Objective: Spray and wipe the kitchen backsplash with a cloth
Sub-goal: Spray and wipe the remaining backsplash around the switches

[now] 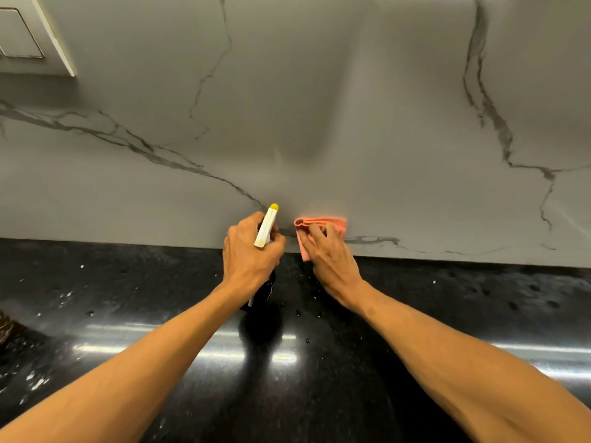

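**Entry: bottle in left, cloth in right, both low at the foot of the wall**

Nearest you, both forearms run in from the bottom corners of the frame and converge at centre. Under them lies the glossy black countertop [128,314], with strip-light reflections and a few droplets [307,341] at lower centre.

Left hand [249,254]: closed, fingers curled round the neck of the spray bottle [266,230]. The bottle's long axis runs from its dark body below your wrist up toward the wall. The yellow nozzle [274,206] is uppermost and sits close to the stone. I cannot tell whether the base rests on the counter or a finger is on the trigger.

Right hand [329,260]: just right of the bottle, near it but not touching. Its fingers are bent over the folded pink cloth [323,222] and hold it flat against the lowest strip of the backsplash [319,123], just above the counter joint. A corner of the cloth hangs below your thumb side.

Relation that matters: the cloth is already on the wall, so the right hand is the working one. The nozzle is immediately to the cloth's left. Nearly all of the grey veined stone lies above and to either side of it.

Judgement: wiping is at an early or low pass. The next stroke probably has to travel up or sideways from centre frame, and the bottle should stay clear of that path.

Far upper left: the underside of a pale cabinet [28,33].
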